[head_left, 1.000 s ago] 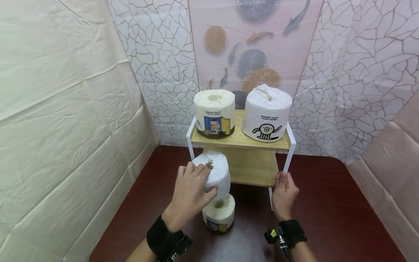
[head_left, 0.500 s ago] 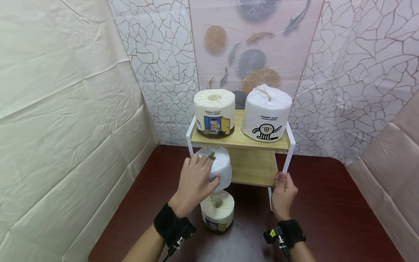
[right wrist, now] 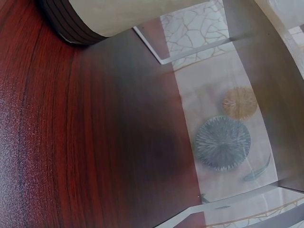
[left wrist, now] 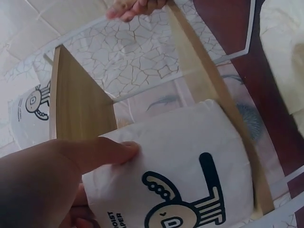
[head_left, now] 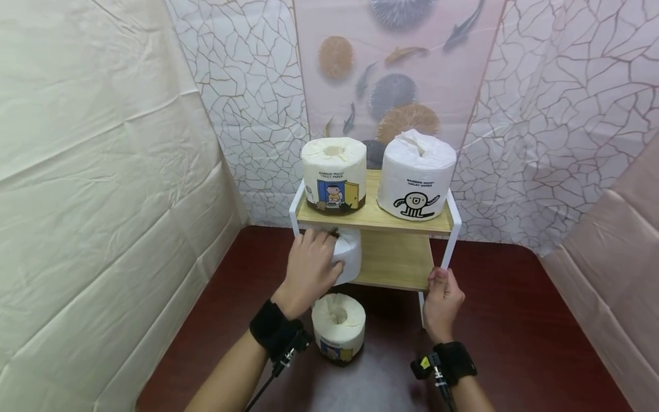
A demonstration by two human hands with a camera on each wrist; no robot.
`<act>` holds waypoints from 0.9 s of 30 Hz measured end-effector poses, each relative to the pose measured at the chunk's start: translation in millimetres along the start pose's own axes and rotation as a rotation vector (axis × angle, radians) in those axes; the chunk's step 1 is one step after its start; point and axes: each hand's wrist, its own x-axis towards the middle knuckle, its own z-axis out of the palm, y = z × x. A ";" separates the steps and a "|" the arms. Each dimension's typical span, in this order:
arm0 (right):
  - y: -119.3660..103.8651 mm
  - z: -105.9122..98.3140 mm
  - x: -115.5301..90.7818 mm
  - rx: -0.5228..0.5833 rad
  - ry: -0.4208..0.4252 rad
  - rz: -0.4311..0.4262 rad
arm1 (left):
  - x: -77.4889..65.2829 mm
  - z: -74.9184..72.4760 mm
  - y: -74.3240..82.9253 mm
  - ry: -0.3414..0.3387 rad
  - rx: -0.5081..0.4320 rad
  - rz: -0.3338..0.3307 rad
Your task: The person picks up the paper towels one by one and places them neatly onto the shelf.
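Note:
My left hand [head_left: 311, 266] grips a white toilet paper roll [head_left: 350, 260] from its left side and top, at the left end of the lower board [head_left: 393, 260] of a small two-tier rack. The left wrist view shows my thumb across the wrapper of this toilet paper roll [left wrist: 190, 142], above a black cartoon print, with its base right at the lower board [left wrist: 204, 61]. My right hand [head_left: 444, 303] pinches the rack's white right front leg [head_left: 451, 246] near the lower board; its fingers also show at the top of the left wrist view.
On the top board stand a cream roll [head_left: 333, 177] at left and a white roll [head_left: 418, 177] at right. Another cream roll [head_left: 340, 337] sits on the dark red table [head_left: 504, 320] before the rack. Patterned cloth [head_left: 257, 114] hangs behind.
My left hand has carried the white toilet paper roll forward and up, from over the cream roll in front to the lower board. My right hand keeps its grip on the leg.

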 end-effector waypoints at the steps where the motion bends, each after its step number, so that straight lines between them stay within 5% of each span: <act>1: 5.8 0.0 -0.2 -0.001 0.000 -0.001 | 2.4 0.3 -0.8 -0.013 0.004 -0.002; 6: 18.3 -0.9 -1.4 0.002 -0.004 -0.004 | 11.5 2.5 -4.2 -0.084 0.035 0.004; 11: 7.7 1.1 -1.2 -0.004 -0.004 -0.006 | 14.6 2.8 -5.4 -0.117 0.032 -0.001; 18: -23.3 2.4 0.3 0.016 0.008 0.000 | 16.6 5.3 -2.6 -0.097 0.076 -0.001; 27: -13.7 1.4 -0.3 0.009 -0.005 -0.003 | 15.5 7.1 -0.5 -0.098 0.156 -0.006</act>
